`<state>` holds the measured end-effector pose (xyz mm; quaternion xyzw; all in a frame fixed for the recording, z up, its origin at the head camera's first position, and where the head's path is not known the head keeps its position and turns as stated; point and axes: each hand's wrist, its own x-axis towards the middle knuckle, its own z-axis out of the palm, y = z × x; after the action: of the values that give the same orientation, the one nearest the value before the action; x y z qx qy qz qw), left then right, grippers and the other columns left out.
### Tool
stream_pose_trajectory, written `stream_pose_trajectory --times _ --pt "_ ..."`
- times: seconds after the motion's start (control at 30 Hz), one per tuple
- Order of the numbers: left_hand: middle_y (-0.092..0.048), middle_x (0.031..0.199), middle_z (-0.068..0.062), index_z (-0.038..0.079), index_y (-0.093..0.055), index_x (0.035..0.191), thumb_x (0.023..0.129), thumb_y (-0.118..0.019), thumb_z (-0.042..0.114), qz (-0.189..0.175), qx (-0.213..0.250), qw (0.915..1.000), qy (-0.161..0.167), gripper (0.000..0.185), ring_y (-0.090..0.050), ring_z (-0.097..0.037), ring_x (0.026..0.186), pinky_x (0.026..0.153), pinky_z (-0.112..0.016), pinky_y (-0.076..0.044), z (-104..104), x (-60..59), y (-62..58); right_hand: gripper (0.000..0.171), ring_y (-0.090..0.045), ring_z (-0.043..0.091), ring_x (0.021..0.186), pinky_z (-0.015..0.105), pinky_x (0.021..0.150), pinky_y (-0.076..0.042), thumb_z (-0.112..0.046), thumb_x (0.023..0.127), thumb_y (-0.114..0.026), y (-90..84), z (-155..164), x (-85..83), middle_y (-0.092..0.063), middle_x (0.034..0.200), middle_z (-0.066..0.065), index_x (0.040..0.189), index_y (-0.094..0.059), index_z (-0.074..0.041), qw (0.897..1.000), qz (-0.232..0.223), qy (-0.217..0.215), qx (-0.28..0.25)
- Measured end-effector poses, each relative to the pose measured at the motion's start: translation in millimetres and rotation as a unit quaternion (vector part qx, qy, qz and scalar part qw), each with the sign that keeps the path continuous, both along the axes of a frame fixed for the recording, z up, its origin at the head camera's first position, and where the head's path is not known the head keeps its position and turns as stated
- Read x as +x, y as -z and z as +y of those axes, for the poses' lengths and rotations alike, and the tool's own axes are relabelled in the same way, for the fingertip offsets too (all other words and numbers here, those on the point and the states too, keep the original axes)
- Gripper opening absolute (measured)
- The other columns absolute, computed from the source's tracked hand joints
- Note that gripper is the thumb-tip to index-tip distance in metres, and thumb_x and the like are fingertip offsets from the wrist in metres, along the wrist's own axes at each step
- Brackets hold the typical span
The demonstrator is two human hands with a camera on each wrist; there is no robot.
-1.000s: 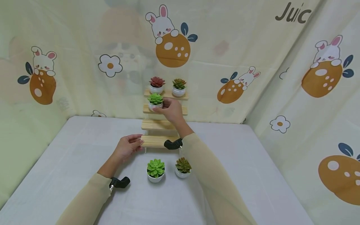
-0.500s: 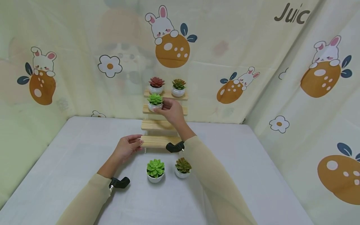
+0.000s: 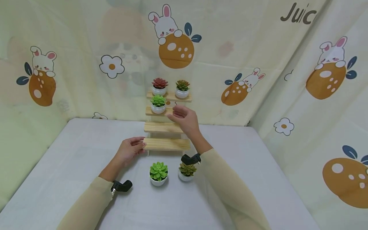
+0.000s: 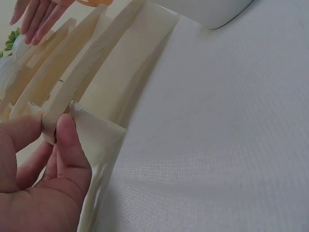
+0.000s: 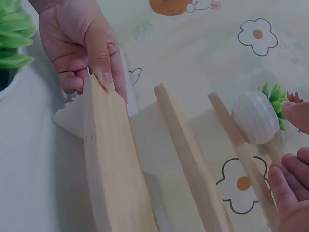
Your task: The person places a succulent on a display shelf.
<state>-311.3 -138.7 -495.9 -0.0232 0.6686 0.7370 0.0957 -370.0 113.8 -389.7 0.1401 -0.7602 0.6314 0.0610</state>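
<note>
The right hand (image 3: 184, 117) has let go of the green succulent pot (image 3: 158, 104) and drawn back, fingers loose and empty; the pot now stands alone on the wooden step shelf (image 3: 166, 127), second step from top. The left hand (image 3: 130, 150) still pinches the shelf's lowest step at its left end.

A desk (image 3: 72, 166) under a white cloth carries everything. Toward the middle of its far edge stands a stepped wooden shelf (image 3: 166, 144) with four plank tiers rising toward the back wall. The top tier holds a red succulent in a white pot (image 3: 159, 86) on the left and a brownish-green succulent in a white pot (image 3: 182, 88) on the right. The second tier carries a bright green succulent in a white pot (image 3: 158, 104) at its left end. The two lower tiers are bare wood. Directly on the desk, just in front of the shelf, stand a large green succulent (image 3: 158, 173) and, just beside it to the right, a small olive succulent (image 3: 186, 171).
</note>
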Motion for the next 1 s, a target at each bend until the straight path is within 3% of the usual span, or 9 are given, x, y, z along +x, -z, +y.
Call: stream_pose_trajectory --times 0.23,0.77,1.0 --pt "-0.067 0.101 -0.003 -0.010 -0.048 0.145 0.100 -0.063 0.002 -0.002 -0.002 1.0000 -0.002 0.048 -0.068 -0.008 0.082 0.074 -0.020 -0.062 -1.0 -0.6 -1.1 0.050 -0.067 0.028 0.120 0.032 0.101 -0.059 -0.022 0.088 -0.083 7.7 19.2 11.6 -0.069 0.130 0.016 0.130 -0.067 -0.001 1.000 0.005 0.003 -0.001" --pt "-0.068 0.101 -0.001 -0.008 -0.050 0.144 0.101 -0.063 0.002 -0.002 -0.006 1.0000 -0.003 0.046 -0.068 -0.009 0.082 0.076 -0.021 -0.063 -0.1 -3.3 3.0 0.045 -0.066 0.030 0.122 0.020 0.093 -0.060 -0.019 0.090 -0.081 32.7 48.0 43.8 -0.067 0.132 0.022 0.128 -0.067 0.001 1.000 -0.008 -0.001 0.003" --pt "-0.067 0.099 -0.001 -0.009 -0.049 0.145 0.100 -0.062 0.001 -0.001 -0.002 1.0000 -0.005 0.047 -0.067 -0.008 0.081 0.075 -0.021 -0.063 -0.3 -1.1 0.4 0.044 -0.066 0.028 0.123 0.019 0.094 -0.059 -0.023 0.090 -0.082 43.2 58.2 61.9 -0.068 0.132 0.018 0.128 -0.069 -0.005 1.000 -0.026 0.001 0.008"
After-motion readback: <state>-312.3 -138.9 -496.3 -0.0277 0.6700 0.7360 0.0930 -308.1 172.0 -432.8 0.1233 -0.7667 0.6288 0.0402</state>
